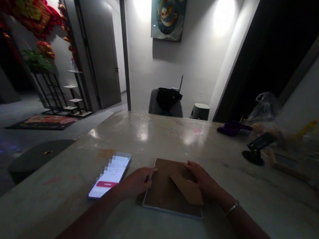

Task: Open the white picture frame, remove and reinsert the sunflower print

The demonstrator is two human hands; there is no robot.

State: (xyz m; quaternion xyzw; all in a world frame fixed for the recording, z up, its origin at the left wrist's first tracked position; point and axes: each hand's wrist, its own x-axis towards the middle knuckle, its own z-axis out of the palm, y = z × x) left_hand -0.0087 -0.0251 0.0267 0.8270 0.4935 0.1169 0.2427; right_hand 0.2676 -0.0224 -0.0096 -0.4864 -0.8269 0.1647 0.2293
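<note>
A picture frame [159,191] lies face down on the table, its brown backing up and a thin pale rim showing along the bottom edge. A tan stand flap [187,189] slants across the backing. My left hand [138,181] holds the frame's left edge, its index finger on the rim and the other fingers curled. My right hand [201,179] is closed around the upper right side, the thumb partly hidden by the flap and the fingers reaching to the top corner. Left of my left hand lies a phone [111,176] with its screen lit.
The marble-look table [140,234] extends to the back. At the right stand a black phone stand [258,148], a purple item [234,128] and a clear plastic bag [267,109] among blurred clutter. A chair [153,102] is beyond the far edge; a dark stool [40,156] stands left.
</note>
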